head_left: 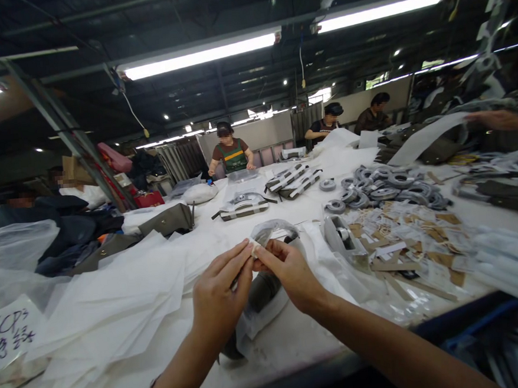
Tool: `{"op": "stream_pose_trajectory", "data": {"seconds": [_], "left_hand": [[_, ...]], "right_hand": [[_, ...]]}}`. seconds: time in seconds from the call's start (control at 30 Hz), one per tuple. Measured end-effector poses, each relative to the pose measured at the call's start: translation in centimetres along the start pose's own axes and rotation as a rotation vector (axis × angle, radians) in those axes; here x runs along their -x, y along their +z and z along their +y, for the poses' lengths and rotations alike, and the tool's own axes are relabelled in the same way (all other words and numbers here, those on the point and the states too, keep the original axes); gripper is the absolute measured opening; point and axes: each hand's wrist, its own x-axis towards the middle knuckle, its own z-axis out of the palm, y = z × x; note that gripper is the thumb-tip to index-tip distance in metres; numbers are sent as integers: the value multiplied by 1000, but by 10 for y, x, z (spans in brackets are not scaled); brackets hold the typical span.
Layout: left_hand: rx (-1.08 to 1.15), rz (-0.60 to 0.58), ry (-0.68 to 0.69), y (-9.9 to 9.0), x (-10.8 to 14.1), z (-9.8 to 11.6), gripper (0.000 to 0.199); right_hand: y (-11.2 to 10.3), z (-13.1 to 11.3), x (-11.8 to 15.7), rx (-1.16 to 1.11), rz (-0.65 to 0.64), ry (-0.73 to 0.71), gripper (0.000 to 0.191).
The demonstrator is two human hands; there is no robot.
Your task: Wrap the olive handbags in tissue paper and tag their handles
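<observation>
My left hand [221,288] and my right hand [293,274] meet at the fingertips, pinching a small whitish piece [254,248] between them. What the piece is cannot be made out. Right below my hands lies a dark olive item [262,291] on white wrapping, partly hidden by my fingers. A clear-wrapped ring-shaped part [277,227] rises just behind my fingertips.
White sheets [115,298] spread over the left side of the table. At the right are a clear box [344,241], a pile of tags [404,240] and grey rolled coils [382,185]. Wrapped items [293,181] lie farther back. Several people work beyond; another person's hand [497,120] reaches in at right.
</observation>
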Motion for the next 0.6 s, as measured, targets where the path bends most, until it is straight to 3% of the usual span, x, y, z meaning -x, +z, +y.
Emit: {"op": "stream_pose_trajectory", "data": {"seconds": [0.13, 0.23, 0.37, 0.43, 0.5, 0.53, 0.6], "left_hand": [[295, -130, -415, -5, -11, -7, 39], [417, -294, -575, -4, -17, -12, 48], [492, -347, -744, -2, -19, -12, 59], [490, -343, -800, -3, -19, -11, 61], [464, -294, -831, -4, -18, -11, 58], [457, -264, -844, -5, -18, -11, 56], [465, -205, -872, -5, -19, -11, 54]], "right_hand": [[-3, -5, 2, 144, -37, -57, 27], [-4, -9, 4, 314, -69, -149, 26], [-23, -18, 2, 698, -117, -385, 24], [-53, -27, 0, 870, -65, -475, 23], [-99, -37, -1, 1045, 94, -459, 24], [-126, -41, 0, 1136, 200, -405, 22], [-180, -47, 1, 1229, 445, -154, 14]]}}
